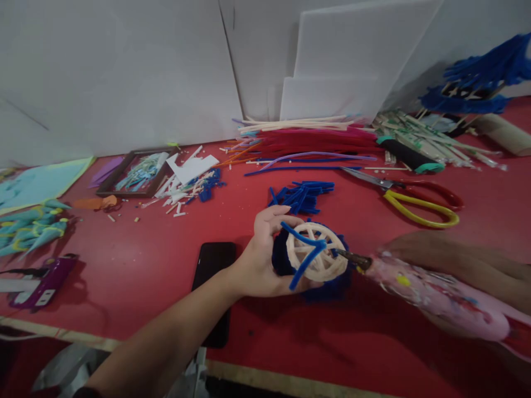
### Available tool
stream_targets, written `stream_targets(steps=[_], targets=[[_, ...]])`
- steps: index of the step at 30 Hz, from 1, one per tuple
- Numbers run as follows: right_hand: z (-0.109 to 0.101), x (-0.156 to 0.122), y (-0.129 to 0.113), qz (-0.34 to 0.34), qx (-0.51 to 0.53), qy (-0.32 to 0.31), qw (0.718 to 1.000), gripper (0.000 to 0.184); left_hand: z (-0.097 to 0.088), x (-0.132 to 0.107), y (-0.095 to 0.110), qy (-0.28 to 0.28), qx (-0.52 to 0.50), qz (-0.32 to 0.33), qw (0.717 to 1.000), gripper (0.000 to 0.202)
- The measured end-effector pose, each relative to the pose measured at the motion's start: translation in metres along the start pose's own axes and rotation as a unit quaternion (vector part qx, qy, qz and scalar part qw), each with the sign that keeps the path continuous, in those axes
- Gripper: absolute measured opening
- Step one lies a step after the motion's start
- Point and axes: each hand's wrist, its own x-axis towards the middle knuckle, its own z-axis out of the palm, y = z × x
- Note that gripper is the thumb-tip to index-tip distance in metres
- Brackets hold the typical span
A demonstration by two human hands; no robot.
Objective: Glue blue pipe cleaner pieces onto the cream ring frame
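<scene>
My left hand [265, 260] is closed around a dark blue fuzzy craft piece with a cream spoked wheel [295, 260] facing up. Two bright blue pipe cleaner pieces [306, 264] lie across the wheel and meet in a V near its right side. My right hand [435, 251], partly hidden and blurred, grips a pink hot glue gun [443, 298] coming in from the right. The gun's dark nozzle [352, 257] is at the wheel's right part; whether it touches I cannot tell. Behind the wheel lies a pile of cut blue pipe cleaners [302, 196].
Yellow-and-red-handled scissors [415, 202] lie at the right, below a black-and-teal handled tool [409, 155]. Bundled pipe cleaners [315, 141] line the wall. A phone [215, 260] rests left of the wheel. Farther left are a brown frame [120, 193] and a purple device [45, 284].
</scene>
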Motion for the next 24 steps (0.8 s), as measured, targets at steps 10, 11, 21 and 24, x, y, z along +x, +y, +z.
stream_targets(steps=[10,11,21,24], targets=[[0.004,-0.004,0.016,-0.037,0.020,-0.015,0.999,0.022,-0.013,-0.002,0.004,-0.034,0.107,0.007,0.994,0.085],[0.004,-0.005,0.016,-0.036,0.030,-0.014,0.999,0.023,-0.012,-0.002,0.003,-0.037,0.102,0.007,0.994,0.084],[0.001,-0.002,0.005,-0.014,0.008,-0.015,1.000,0.023,-0.008,0.001,0.003,-0.031,0.095,0.033,0.994,0.083],[0.000,-0.002,0.003,-0.013,0.013,-0.015,1.000,0.023,-0.009,0.001,0.002,-0.035,0.090,0.034,0.995,0.081]])
